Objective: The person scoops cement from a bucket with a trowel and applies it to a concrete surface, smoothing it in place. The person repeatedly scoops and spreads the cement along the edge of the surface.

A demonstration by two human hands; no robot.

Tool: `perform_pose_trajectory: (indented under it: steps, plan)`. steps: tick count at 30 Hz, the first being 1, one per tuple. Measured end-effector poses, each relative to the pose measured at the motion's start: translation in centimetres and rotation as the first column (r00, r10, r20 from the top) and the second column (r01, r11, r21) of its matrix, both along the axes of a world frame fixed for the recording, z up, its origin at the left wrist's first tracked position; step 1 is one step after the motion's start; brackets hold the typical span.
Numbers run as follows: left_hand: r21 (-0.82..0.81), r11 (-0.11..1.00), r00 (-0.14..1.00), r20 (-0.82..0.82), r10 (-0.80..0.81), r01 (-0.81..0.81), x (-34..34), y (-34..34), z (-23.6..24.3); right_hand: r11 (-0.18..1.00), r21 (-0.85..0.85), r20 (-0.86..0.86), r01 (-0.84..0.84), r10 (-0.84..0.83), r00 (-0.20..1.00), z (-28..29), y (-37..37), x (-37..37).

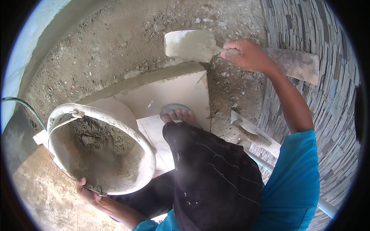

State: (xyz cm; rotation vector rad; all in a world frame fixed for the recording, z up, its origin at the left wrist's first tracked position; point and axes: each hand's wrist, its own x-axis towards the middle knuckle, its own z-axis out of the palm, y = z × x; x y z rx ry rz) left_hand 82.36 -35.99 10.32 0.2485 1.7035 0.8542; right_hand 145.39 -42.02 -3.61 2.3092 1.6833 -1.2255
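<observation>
My right hand (246, 56) is closed round the handle of a trowel (185, 45), whose broad flat blade points left and is coated with grey mortar. The blade is over the rough mortar bed (127, 34), just beyond a pale tile (154, 94). My left hand (88, 191) grips the near rim of a white bucket (145, 143), thumb over the edge. The bucket is tilted, its mouth facing me, with wet grey mortar (102, 134) inside. Its wire handle (61, 125) hangs to one side.
A plastering float (254, 133) with a worn handle lies to the right, by a stone-clad wall (308, 30). A flat, stained strip (296, 63) leans there beyond my forearm. A pale blue pipe (327, 208) runs along the wall. My sandalled foot (179, 113) stands on the tile.
</observation>
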Motion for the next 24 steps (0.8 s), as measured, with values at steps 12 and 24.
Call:
perform_pose_trajectory:
  steps: [12,24]
  plan:
    - [0.278,0.925,0.956,-0.212,-0.204,0.259,19.7,12.9,-1.9,0.449,0.730,-0.467,0.515,-0.222,0.856,9.3,3.9,-10.3]
    - [0.317,0.848,0.877,0.085,-0.472,0.425,30.7,19.5,-12.2,0.372,0.585,-0.471,0.720,-0.568,0.675,5.8,2.0,-14.7]
